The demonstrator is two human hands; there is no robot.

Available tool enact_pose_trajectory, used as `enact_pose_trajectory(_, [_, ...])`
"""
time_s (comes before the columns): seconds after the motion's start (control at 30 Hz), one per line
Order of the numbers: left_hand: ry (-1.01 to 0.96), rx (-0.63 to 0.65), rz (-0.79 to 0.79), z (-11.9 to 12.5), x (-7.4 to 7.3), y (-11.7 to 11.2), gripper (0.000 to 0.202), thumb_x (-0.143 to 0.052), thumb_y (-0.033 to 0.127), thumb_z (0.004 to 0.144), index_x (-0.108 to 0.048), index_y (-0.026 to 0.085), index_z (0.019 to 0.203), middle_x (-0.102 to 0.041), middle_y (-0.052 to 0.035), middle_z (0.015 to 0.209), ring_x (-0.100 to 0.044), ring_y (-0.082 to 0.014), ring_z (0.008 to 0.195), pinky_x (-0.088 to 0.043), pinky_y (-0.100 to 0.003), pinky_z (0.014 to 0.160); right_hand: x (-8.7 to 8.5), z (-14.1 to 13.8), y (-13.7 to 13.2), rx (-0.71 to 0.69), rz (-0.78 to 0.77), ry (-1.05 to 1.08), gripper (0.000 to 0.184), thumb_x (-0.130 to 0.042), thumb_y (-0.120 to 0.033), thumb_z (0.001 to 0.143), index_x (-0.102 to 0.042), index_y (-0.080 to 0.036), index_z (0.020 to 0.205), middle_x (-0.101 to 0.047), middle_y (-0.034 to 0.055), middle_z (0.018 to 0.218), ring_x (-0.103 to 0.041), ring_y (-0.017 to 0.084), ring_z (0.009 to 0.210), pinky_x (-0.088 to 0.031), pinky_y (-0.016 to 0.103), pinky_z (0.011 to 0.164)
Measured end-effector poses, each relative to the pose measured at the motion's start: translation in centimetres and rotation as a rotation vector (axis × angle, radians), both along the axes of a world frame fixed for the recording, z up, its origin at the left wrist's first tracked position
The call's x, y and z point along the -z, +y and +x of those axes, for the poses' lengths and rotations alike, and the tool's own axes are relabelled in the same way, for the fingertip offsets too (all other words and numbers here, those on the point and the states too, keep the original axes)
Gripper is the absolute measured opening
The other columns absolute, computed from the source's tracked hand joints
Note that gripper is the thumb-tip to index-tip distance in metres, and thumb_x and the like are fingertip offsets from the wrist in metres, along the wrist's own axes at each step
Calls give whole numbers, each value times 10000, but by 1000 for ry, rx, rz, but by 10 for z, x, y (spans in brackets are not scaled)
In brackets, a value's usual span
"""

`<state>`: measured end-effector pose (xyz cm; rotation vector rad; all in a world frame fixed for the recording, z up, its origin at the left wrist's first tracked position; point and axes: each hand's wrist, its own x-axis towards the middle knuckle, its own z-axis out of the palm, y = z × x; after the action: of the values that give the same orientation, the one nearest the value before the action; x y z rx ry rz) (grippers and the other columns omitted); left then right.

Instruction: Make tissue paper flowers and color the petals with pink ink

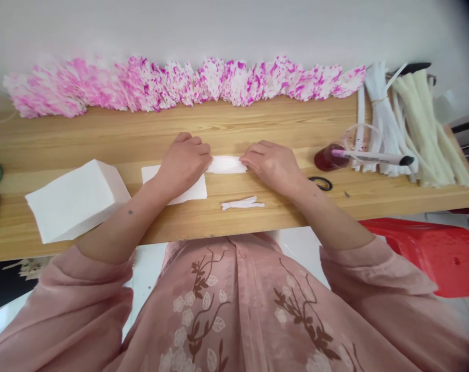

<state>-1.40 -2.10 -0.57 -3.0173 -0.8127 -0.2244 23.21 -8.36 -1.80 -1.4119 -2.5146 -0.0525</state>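
Both hands rest on a wooden table (102,129) and pinch a narrow folded strip of white tissue paper (226,165) between them. My left hand (185,163) grips the strip's left end, fingers curled, and lies over a flat white paper sheet (191,192). My right hand (271,164) pinches the strip's right end. A short white twist tie (242,204) lies on the table just in front of the hands.
A thick stack of white tissue sheets (73,199) sits at the left. Several pink-and-white paper flowers (180,82) line the table's back. At the right are a dark red bottle (327,157), a pen (374,156), white ties (405,119) and a black ring (321,183). A red stool (424,248) stands below.
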Motion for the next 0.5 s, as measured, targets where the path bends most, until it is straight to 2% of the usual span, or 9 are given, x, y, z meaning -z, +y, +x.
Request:
enact_pose_trajectory(0.1, [22, -35, 66, 2, 0, -2, 351, -371, 192, 961, -593, 193, 688, -644, -35, 768, -541, -196, 797, -374, -395, 797, 2, 0, -1, 11, 13, 33, 353, -374, -278, 1001, -676, -182, 844, -677, 79, 902, -537, 209, 831, -350, 333, 666])
enact_pose_trajectory(0.27, [-11, -15, 129, 1, 2, -1, 300, -384, 157, 936, -602, 204, 735, -650, -31, 778, -552, -201, 791, -395, -397, 795, 5, 2, -1, 29, 9, 77, 309, -381, -261, 992, -676, -182, 939, -671, 94, 944, -546, 224, 881, -387, 345, 711])
enact_pose_trajectory(0.5, [-69, -84, -62, -2, 4, 5, 240, -436, 182, 902, -654, 194, 803, -686, -48, 847, -579, -209, 818, -399, -399, 813, 7, 4, 3, 51, -13, 29, 352, -330, -293, 1006, -651, -152, 975, -651, 113, 936, -539, 239, 892, -397, 364, 764])
